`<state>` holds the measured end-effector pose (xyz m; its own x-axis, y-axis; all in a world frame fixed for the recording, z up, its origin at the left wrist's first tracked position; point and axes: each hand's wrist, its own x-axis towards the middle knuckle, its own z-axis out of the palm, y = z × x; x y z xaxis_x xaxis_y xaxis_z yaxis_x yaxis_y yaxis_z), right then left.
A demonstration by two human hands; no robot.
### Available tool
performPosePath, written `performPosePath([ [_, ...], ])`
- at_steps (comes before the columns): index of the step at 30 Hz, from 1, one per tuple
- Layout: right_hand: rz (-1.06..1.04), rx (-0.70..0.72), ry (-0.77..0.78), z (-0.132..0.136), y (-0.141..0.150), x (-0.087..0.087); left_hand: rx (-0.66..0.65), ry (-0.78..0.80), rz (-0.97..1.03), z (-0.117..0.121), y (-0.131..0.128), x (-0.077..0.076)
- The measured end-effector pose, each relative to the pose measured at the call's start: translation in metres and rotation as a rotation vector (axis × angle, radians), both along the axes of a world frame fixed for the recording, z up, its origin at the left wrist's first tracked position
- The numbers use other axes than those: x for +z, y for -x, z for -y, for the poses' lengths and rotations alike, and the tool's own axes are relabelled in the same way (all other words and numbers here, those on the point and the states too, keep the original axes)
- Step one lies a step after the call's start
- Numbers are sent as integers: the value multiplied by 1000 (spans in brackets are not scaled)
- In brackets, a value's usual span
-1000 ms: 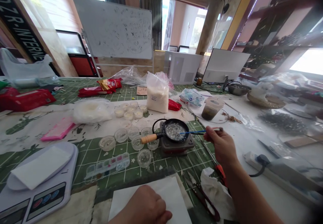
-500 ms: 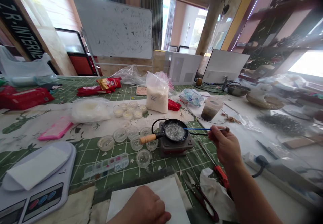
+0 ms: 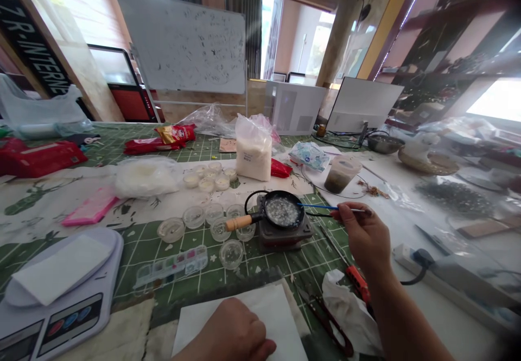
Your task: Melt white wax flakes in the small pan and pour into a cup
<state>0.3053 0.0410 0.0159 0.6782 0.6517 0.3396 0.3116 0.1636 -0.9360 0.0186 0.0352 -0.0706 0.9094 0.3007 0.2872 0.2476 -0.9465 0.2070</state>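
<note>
My right hand (image 3: 364,236) pinches a thin blue stick (image 3: 321,207) whose tip reaches the right rim of a small black pan (image 3: 282,211). The pan holds pale flakes, has a wooden handle (image 3: 239,222) pointing left, and sits on a small dark heater (image 3: 285,234). My left hand (image 3: 232,334) is a loose fist resting on a white sheet of paper (image 3: 277,309) at the near edge; nothing shows in it.
Several small clear cups (image 3: 195,217) and a paint palette (image 3: 173,266) lie left of the pan. A digital scale (image 3: 57,290) sits near left. A bag of white granules (image 3: 254,154), a lidded tub (image 3: 341,173), red-handled scissors (image 3: 331,323) and a power strip (image 3: 431,271) surround the heater.
The right hand has drawn the blue stick rightward, its tip moving from the middle of the pan to the rim. The left hand has stayed on the paper.
</note>
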Motion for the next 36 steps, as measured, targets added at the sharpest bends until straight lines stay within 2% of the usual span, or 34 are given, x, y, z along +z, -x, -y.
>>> performPosePath([
  [2,110,-32,29,5,6,2,-2,-7,-10,0,0,-1],
  [5,238,-6,28,10,11,4,-4,-13,-1,0,0,-3],
  [9,456,-28,121,13,11,7,4,-12,44,-1,0,-5],
  [13,427,130,119,15,14,8,3,-9,37,0,2,-4],
  [17,423,150,100,14,20,5,11,-1,6,1,2,-3],
  [20,487,289,82,12,21,3,17,1,-2,1,1,-1],
  [21,525,271,70,11,21,2,15,-4,0,1,1,-1],
  [23,572,128,51,10,18,2,10,-19,3,0,0,0],
  [25,543,29,33,10,16,3,3,-22,0,0,0,0],
  [26,525,60,26,10,16,3,5,-20,-2,1,0,0],
  [29,571,272,4,8,19,1,9,-11,17,1,1,-3],
  [30,611,281,0,7,20,0,8,-12,31,1,1,-4],
  [34,605,64,-12,7,21,-1,6,-25,58,1,2,-7],
  [36,559,159,-37,8,23,-1,5,-28,58,1,2,-6],
])
